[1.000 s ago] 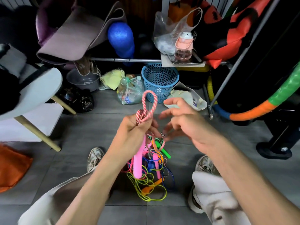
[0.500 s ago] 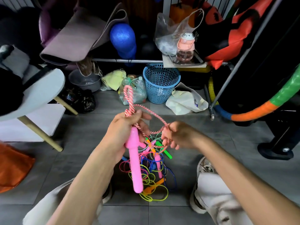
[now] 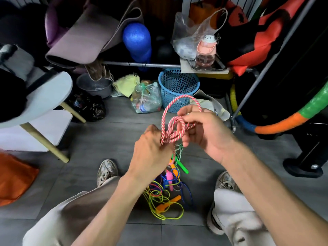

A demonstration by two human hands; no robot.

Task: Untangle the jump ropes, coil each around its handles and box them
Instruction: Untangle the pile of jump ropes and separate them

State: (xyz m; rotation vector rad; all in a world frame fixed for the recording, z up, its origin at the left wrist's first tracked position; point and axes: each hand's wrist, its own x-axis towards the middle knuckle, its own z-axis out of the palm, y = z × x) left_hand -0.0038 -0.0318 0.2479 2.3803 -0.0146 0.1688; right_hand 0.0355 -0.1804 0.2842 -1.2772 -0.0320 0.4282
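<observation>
A pink-and-white twisted rope stands in loops between my two hands, above the floor. My left hand grips the gathered base of those loops; its pink handle is hidden behind the hand. My right hand pinches the top of the loops, with one strand running over its fingers. A green-and-white rope hangs just under my hands. Below on the floor lies a tangle of jump ropes in yellow, blue and red, with orange, green and pink handles.
A blue mesh basket and a bag of plastic bottles sit on the floor ahead. A white stool with wooden legs stands at the left. A hoop and a black stand base are at the right. My shoes flank the tangle.
My right hand has lifted from beside the tangle to the top of the pink-and-white rope, which now forms several loops. The pink handle is no longer visible below my left hand.
</observation>
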